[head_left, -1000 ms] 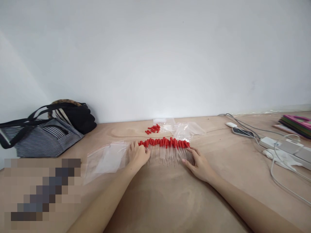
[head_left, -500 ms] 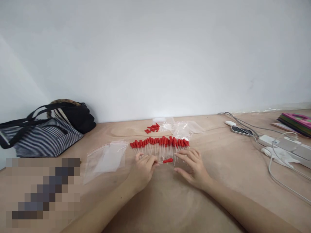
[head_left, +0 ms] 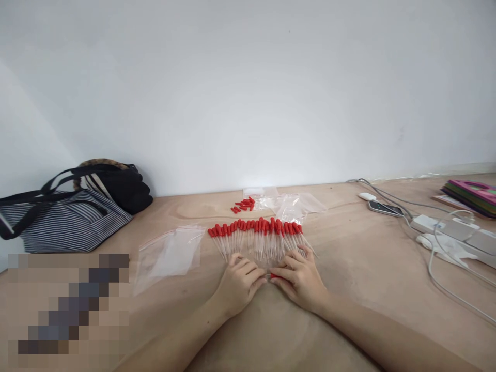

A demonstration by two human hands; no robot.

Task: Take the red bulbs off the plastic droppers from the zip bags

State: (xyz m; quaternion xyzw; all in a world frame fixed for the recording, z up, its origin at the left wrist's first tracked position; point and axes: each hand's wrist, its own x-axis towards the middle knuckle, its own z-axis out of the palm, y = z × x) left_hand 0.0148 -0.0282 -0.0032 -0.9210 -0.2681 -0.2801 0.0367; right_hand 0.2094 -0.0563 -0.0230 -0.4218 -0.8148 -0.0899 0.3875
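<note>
Soft, even light fills my view, palest across the far wall point(head_left: 248, 129). A shadow edges my right forearm point(head_left: 368, 328) on its near side, and the far plastic bag point(head_left: 290, 206) glints. Thin dropper stems point(head_left: 267, 245) blur slightly; coarse mosaic point(head_left: 70, 307) hides the near left.

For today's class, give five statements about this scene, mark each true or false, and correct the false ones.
1. The right hand grips the red bulb of one thin, clear dropper. True.
2. The left hand holds a grey cable. False: its fingertips are on that dropper's clear tube.
3. The row of clear droppers with red bulbs has its bulbs toward the white wall. True.
4. The dark-and-white striped bag stands on the right of the picture. False: it stands on the left.
5. Flat, clear plastic bags lie left of the row. True.
</note>
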